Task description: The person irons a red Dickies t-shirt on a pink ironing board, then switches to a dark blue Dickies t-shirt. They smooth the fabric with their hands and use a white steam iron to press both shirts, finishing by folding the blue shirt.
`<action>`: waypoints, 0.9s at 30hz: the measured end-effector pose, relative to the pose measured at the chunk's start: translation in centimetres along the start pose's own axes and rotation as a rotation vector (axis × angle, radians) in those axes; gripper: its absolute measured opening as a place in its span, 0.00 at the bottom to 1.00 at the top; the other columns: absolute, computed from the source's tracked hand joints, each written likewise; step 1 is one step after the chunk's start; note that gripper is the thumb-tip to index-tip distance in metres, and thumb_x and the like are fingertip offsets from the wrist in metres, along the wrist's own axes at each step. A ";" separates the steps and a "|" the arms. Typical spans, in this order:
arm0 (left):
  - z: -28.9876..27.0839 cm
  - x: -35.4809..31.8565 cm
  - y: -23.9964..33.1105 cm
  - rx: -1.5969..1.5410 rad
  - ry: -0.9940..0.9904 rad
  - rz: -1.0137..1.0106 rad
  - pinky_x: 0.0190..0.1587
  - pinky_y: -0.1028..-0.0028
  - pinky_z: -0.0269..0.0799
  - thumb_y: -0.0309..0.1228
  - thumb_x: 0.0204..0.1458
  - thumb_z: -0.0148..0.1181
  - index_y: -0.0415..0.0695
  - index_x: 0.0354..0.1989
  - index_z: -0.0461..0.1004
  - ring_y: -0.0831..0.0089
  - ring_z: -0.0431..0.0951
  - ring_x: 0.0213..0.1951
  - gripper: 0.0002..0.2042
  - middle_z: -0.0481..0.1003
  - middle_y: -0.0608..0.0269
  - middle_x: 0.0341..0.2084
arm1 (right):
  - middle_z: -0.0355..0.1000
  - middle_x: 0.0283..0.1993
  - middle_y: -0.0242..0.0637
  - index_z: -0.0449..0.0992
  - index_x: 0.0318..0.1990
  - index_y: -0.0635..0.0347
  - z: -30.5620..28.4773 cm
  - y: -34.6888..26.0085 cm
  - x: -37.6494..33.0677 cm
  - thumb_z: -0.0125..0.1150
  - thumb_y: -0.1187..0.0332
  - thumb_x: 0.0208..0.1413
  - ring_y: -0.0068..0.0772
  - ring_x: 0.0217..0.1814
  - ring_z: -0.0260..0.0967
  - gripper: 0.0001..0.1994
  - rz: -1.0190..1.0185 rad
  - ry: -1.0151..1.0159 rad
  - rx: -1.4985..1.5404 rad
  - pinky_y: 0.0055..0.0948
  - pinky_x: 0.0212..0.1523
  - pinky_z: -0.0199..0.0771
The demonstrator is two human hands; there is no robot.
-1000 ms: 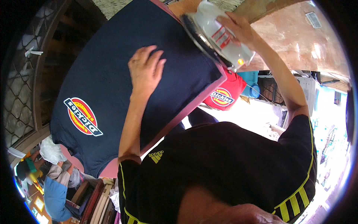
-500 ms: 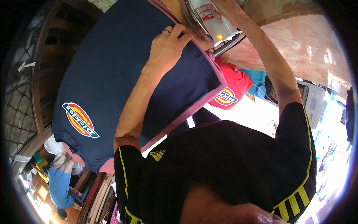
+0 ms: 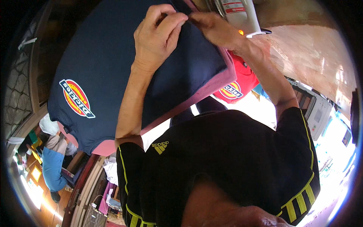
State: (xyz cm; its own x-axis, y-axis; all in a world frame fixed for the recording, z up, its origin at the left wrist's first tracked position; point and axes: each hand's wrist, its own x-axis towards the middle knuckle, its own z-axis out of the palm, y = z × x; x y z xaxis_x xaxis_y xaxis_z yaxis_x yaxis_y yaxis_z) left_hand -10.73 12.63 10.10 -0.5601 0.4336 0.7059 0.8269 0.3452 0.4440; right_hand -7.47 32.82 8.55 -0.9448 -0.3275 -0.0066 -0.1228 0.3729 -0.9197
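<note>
A navy T-shirt [image 3: 113,49] with a red, yellow and white chest emblem lies spread over a pink padded board [image 3: 223,79], whose edge shows along the shirt's right side and neckline. Above the shirt's far part, my left hand [image 3: 157,39] has its thumb and fingers pinched together. My right hand [image 3: 217,30] reaches in from the right, and its fingertips meet those of my left. Whatever the fingertips pinch is too small or hidden to tell. Just beyond my right hand stands a white iron [image 3: 244,17] with a lit orange lamp, with neither hand on it.
A red garment [image 3: 232,90] with a similar emblem hangs beyond the board's right edge. On the left is a metal lattice gate [image 3: 17,83]. A person in blue [image 3: 55,170] is at the lower left, near stacked long boards [image 3: 85,189]. A white appliance [image 3: 319,111] stands at right.
My right hand has let go of the iron and moved left to my left hand. My left hand has shifted left and up off the shirt's edge. The view has tilted slightly.
</note>
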 end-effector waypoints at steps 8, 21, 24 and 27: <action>-2.5 -2.3 -0.2 0.172 -0.109 -0.110 0.54 0.63 0.65 0.32 0.51 0.67 0.51 0.49 0.78 0.63 0.73 0.52 0.16 0.74 0.61 0.48 | 0.77 0.41 0.53 0.81 0.39 0.64 2.6 7.5 0.8 0.56 0.64 0.49 0.47 0.42 0.76 0.15 -0.108 -1.112 -0.492 0.42 0.44 0.73; -3.9 -9.2 -1.7 0.401 -0.089 -0.294 0.54 0.53 0.60 0.41 0.48 0.67 0.54 0.45 0.79 0.61 0.69 0.55 0.15 0.72 0.64 0.48 | 0.73 0.44 0.50 0.72 0.45 0.66 -0.3 5.7 -2.4 0.55 0.64 0.51 0.42 0.45 0.72 0.16 0.063 -1.046 -0.561 0.41 0.46 0.69; -4.1 -10.5 -0.7 0.420 -0.048 -0.313 0.56 0.52 0.59 0.40 0.50 0.66 0.51 0.46 0.78 0.59 0.68 0.57 0.15 0.70 0.60 0.51 | 0.72 0.47 0.48 0.69 0.48 0.66 -1.3 5.4 -3.2 0.54 0.65 0.53 0.40 0.47 0.71 0.18 0.120 -1.011 -0.521 0.40 0.48 0.68; -5.1 -12.3 0.2 0.374 -0.041 -0.368 0.58 0.50 0.59 0.39 0.52 0.64 0.52 0.48 0.77 0.56 0.66 0.60 0.16 0.68 0.58 0.54 | 0.72 0.50 0.47 0.67 0.52 0.66 -2.7 4.8 -4.9 0.54 0.66 0.55 0.38 0.49 0.70 0.19 0.241 -0.868 -0.430 0.38 0.50 0.68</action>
State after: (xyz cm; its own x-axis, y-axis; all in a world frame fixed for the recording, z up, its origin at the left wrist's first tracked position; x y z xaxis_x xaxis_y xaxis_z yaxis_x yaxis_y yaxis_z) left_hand -3.38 3.11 4.34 -0.8178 0.2575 0.5147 0.5047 0.7508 0.4262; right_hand -4.29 38.51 5.23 -0.4304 -0.6585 -0.6173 -0.2186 0.7396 -0.6366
